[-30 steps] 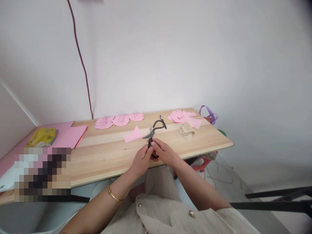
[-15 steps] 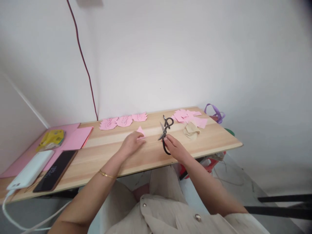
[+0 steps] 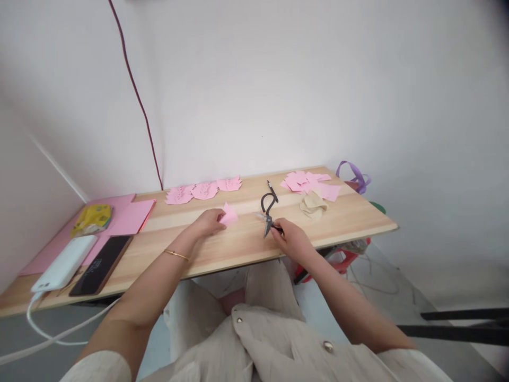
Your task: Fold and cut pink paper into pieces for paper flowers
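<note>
My left hand [image 3: 209, 222] pinches the edge of a small pink paper piece [image 3: 229, 214] just above the wooden table [image 3: 246, 246]. In my right hand [image 3: 292, 240] is one handle of a pair of black-handled scissors [image 3: 269, 218]; their blades are spread and point toward the table's near edge and to the left. A black pen [image 3: 272, 190] lies behind the scissors. Along the back edge sits a row of cut pink paper shapes [image 3: 204, 190] with jagged tops and dark marks on them.
Pink scraps [image 3: 302, 180] and a crumpled beige cloth-like piece [image 3: 313, 204] lie at the right. On the left are pink sheets [image 3: 129, 215], a yellow packet [image 3: 92, 218], a phone [image 3: 102, 265] and a white power bank [image 3: 66, 262] with a cable. A purple strap [image 3: 355, 174] hangs past the right edge.
The scissors have turned in my right hand, their blades swinging toward the near edge. My left hand has shifted slightly left, showing more of the pink paper. The view has moved a little.
</note>
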Demonstrator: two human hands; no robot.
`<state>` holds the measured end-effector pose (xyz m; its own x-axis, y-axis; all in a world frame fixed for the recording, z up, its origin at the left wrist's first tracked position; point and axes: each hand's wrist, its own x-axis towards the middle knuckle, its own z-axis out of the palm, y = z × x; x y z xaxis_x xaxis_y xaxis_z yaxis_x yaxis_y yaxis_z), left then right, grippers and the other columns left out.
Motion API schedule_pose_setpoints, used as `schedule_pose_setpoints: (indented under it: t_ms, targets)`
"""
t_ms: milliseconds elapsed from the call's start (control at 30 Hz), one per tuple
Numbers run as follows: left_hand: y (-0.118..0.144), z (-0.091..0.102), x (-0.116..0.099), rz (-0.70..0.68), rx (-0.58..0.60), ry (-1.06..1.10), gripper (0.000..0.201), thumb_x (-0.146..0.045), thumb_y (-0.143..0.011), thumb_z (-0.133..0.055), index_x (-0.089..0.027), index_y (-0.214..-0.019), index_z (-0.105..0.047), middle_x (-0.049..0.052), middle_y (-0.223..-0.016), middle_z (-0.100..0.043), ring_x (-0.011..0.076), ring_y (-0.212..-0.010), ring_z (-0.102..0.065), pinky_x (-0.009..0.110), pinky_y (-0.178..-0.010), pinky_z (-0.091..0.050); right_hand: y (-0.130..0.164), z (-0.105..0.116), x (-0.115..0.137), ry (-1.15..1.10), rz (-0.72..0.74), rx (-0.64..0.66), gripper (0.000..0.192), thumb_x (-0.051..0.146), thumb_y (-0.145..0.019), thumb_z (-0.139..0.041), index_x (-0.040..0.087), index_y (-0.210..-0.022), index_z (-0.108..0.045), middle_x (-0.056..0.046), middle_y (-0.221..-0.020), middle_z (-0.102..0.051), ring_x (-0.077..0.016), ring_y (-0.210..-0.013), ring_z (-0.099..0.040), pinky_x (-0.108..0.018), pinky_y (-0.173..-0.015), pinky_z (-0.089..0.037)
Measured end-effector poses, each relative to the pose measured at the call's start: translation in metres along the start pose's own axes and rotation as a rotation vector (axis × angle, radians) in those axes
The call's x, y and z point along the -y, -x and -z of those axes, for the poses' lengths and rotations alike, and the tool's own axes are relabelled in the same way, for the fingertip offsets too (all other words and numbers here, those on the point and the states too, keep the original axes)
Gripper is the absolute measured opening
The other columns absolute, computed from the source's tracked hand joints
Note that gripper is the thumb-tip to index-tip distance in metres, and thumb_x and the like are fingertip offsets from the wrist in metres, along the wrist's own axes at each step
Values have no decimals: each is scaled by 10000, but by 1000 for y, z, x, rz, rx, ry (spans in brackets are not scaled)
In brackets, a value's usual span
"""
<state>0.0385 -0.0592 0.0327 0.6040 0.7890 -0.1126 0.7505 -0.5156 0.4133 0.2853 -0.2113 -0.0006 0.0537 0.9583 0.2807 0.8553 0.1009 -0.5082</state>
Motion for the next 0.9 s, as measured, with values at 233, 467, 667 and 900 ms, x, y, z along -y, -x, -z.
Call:
schedule_pose_setpoints:
  t_ms: [233,467,667,900]
  targets:
    - [28,-6,10,-11,127,110,232,-349,-615,-619,-172,-750,-553,-26,-655,-508,137,-607,-455,239,-540,-300,-13,-1,-10,121,152,111,333,310,-878,-458,173,-1181,-467,-76,-887,-640,-193,-798,-573,-265,-661,-375]
    - [34,-6,15,-15,105,83,241,-333,-642,-613,-167,-817,-599,-8,-731,-577,159,-677,-512,248,-591,-330,-41,-14,5,216,325,207,306,295,-887,-453,171,-1161,-508,-99,-975,-639,-218,-895,-556,-290,-713,-379]
    - [36,-8,16,-21,88,66,331,-332,-667,-629,-165,-953,-624,18,-844,-633,179,-736,-567,264,-639,-401,-51,-23,13,194,447,244,277,284,-890,-445,169,-1127,-533,-98,-929,-627,-216,-881,-536,-297,-716,-380]
    - [32,-4,29,-493,-104,-63,369,-331,-870,-466,-194,-1198,-566,123,-1253,-549,230,-1140,-491,388,-968,-367,-53,-27,5,81,609,243,278,277,-883,-457,157,-1112,-558,-113,-951,-579,-213,-900,-494,-321,-782,-397]
